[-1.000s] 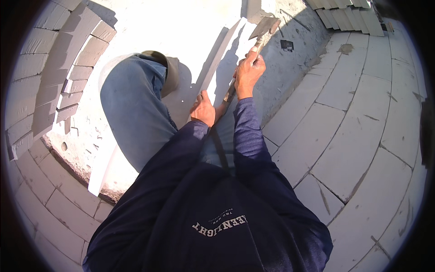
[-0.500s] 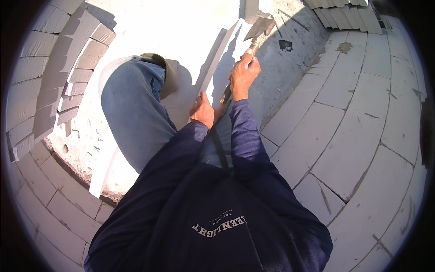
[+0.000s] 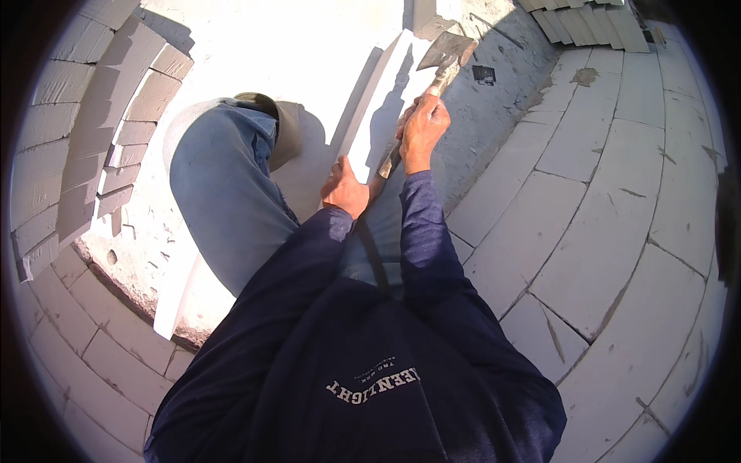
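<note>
A long white block lies slanted in front of me, its near end by my knees. My left hand is closed around that near end, thumb up along its side. My right hand is wrapped round the worn handle of a hatchet. The hatchet's wide metal head is beyond the fist, above the far right side of the block. The handle's lower end sticks out below the fist. Shadows of the hand and tool fall on the block's face.
Stacked white blocks stand at the left, and more blocks at the far right. Block walls rise on the right and at the lower left. Another block is beyond the hatchet. A small black piece lies on the rough floor.
My right hand and the hatchet have shifted slightly right, and the head has turned a little. My left hand stays at the block's near end.
</note>
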A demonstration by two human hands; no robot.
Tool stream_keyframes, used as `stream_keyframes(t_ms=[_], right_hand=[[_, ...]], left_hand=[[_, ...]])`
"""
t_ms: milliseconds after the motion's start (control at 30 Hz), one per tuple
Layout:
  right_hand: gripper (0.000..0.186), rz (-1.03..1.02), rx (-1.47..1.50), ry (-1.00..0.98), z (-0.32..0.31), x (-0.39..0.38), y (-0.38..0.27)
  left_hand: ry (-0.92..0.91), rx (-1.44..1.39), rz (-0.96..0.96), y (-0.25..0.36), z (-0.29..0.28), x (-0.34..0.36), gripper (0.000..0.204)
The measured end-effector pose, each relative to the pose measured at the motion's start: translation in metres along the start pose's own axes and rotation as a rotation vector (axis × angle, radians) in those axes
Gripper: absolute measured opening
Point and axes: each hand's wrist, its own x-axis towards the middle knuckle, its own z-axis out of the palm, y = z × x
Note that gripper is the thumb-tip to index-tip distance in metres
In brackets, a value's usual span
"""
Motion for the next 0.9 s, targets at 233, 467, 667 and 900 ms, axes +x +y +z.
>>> stream_keyframes(t_ms=[233,467,667,900], right_hand=[[0.050,0.248,-0.024,-0.071,-0.012,0.016,0.003],[0.049,-0.105,-0.035,0.045,-0.013,0.008,0.026],[0.050,0.257,0.002,-0.100,-0.018,0.017,0.026],[0.050,-0.116,0.007,0.002,-0.012,0.005,-0.001]], left_hand=[[0.069,0.030,0.009,-0.003,0.013,0.004,0.068],[0.048,0.017,0.018,0.002,0.005,0.001,0.061],[0.057,0.051,-0.020,0.006,0.004,0.002,0.063],[0.042,0.045,-0.003,-0.001,0.006,0.002,0.065]])
